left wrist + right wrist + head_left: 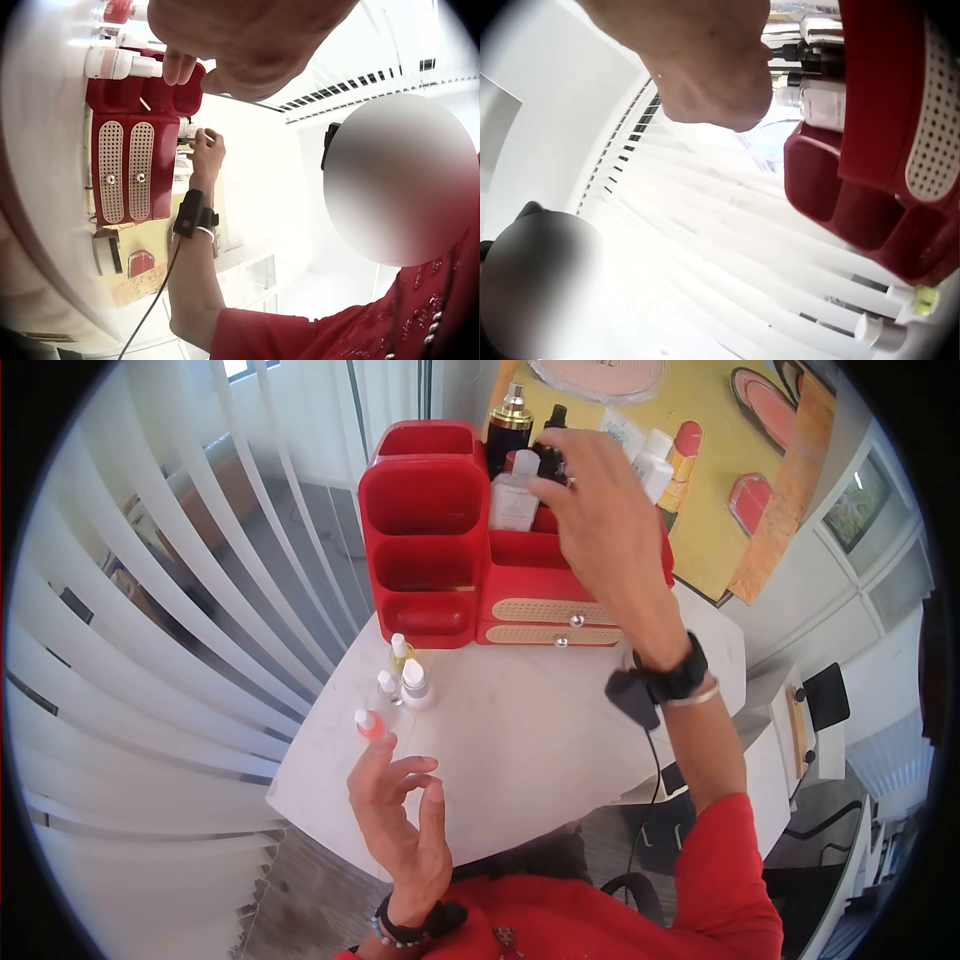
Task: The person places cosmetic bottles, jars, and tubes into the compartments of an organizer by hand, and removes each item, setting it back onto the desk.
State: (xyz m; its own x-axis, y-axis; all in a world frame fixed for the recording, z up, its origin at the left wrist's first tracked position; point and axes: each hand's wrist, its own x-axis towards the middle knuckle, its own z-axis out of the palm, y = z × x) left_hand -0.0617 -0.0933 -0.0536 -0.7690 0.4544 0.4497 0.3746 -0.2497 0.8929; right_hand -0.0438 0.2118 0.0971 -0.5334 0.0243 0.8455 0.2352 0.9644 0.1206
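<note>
My right hand (610,510) reaches over the back of a red desktop organizer (425,460), thumb and forefinger apart. Its fingertips overlap a black bottle (557,417), and its thumb is beside a clear bottle with a whitish cap (515,500). I cannot tell whether these fingers grip the black bottle. My left hand (400,810) hovers near the table's front with loosely bent fingers and nothing in it. Just beyond its fingertips stands a small coral bottle with a white cap (369,724). Behind that are a white bottle (415,687), a small clear bottle (388,686) and a yellowish one (401,653).
The organizer stands on a white table (520,760) and has two woven-front drawers (550,610). A dark gold-topped bottle (510,425) and white bottles (655,465) are at its back. Vertical blinds (200,590) hang left; a yellow cosmetics board (720,450) stands behind.
</note>
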